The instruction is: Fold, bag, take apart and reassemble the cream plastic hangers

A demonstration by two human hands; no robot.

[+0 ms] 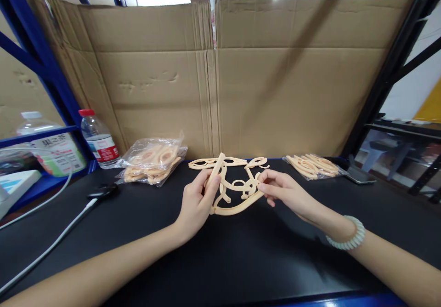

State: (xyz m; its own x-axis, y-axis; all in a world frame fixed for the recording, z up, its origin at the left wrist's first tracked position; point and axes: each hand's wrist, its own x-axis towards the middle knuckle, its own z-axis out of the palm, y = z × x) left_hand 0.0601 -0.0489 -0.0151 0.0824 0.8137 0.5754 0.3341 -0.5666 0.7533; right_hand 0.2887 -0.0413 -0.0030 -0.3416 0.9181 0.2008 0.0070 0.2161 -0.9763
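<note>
My left hand [198, 196] is closed round one straight arm of a beige plastic folding hanger [236, 209], with that arm standing up at a tilt. From its lower end a curved arm runs to the right, where my right hand [280, 188] pinches its far end between thumb and fingers. The hanger is held just above the black table. Behind it lie more beige hanger parts [234, 162], some with rings and one with a small hook. They partly overlap in view, so I cannot tell which pieces are joined.
Clear bags of beige parts [151, 160] are stacked at the left, and another bag [313, 166] lies at the right beside a grey flat object [360, 174]. A red-capped bottle [99, 139], a white cable [51, 245] and a cardboard wall [292, 77] surround the black table [220, 261].
</note>
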